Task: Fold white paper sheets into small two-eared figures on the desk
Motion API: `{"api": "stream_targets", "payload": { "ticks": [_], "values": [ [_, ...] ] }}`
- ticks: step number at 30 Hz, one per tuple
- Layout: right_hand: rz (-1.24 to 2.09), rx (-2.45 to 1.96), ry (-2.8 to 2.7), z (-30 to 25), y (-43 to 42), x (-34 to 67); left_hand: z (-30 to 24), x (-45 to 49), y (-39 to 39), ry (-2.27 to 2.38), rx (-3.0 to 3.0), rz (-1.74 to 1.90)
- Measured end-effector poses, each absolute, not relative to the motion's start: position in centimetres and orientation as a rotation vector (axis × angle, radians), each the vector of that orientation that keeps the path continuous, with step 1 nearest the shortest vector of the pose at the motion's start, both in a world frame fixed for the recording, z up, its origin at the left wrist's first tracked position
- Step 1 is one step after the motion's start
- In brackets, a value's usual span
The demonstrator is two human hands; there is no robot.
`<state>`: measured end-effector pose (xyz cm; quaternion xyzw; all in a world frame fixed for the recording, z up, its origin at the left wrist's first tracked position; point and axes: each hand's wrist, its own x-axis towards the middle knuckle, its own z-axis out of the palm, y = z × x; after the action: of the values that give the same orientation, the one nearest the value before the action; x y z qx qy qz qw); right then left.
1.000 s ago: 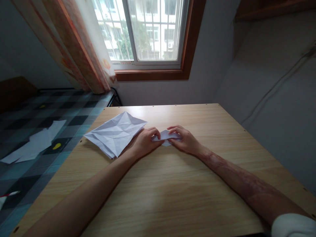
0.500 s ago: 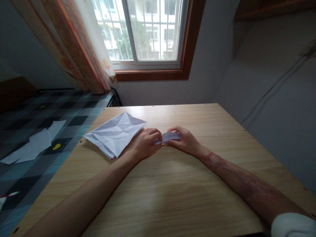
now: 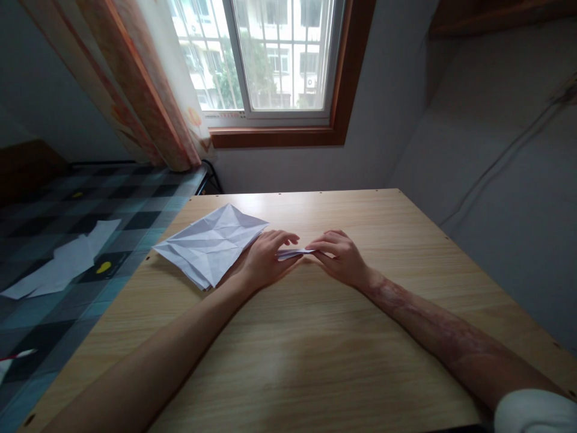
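A small piece of folded white paper (image 3: 293,253) is held between my two hands, just above the table, and shows almost edge-on. My right hand (image 3: 339,255) pinches its right end between thumb and fingers. At the other end, my left hand (image 3: 267,257) has its thumb along the near edge of the paper, while some fingers arch up off it. The paper's left end goes into this hand, where part of it is hidden. Close to the left wrist lies a stack of creased white paper sheets (image 3: 211,243), roughly diamond-shaped.
The wooden table (image 3: 288,361) has a light grain and dark screw holes along its edges. A bed (image 3: 148,186) with a checked cover stands at the left, with white paper pieces (image 3: 67,264) on it. Beyond the table are a window (image 3: 283,60) and a curtain (image 3: 157,90).
The folded paper has tipped from showing its face to nearly edge-on. My left fingers have lifted off its top, and the right fingers have come down over its right end.
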<state>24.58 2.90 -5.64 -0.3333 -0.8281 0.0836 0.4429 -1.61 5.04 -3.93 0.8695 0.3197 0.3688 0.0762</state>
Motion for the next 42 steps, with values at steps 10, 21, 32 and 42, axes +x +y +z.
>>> {"api": "stream_targets", "payload": {
  "ticks": [10,21,32,42],
  "values": [
    [0.115,-0.850,-2.192,-6.5,3.7,24.6,-4.4,-2.1,5.5,1.053,2.807,0.821],
    [0.178,-0.884,-2.283,-5.9,3.1,24.4,-3.2,-1.2,4.4,0.949,2.711,0.809],
    [0.081,-0.838,-2.305,-5.5,2.8,24.4,-3.9,-1.6,5.4,0.786,2.699,0.928],
    [0.219,-0.862,-2.326,-6.1,3.4,24.4,-3.9,-1.7,5.5,0.817,2.637,0.808]
  ]
}}
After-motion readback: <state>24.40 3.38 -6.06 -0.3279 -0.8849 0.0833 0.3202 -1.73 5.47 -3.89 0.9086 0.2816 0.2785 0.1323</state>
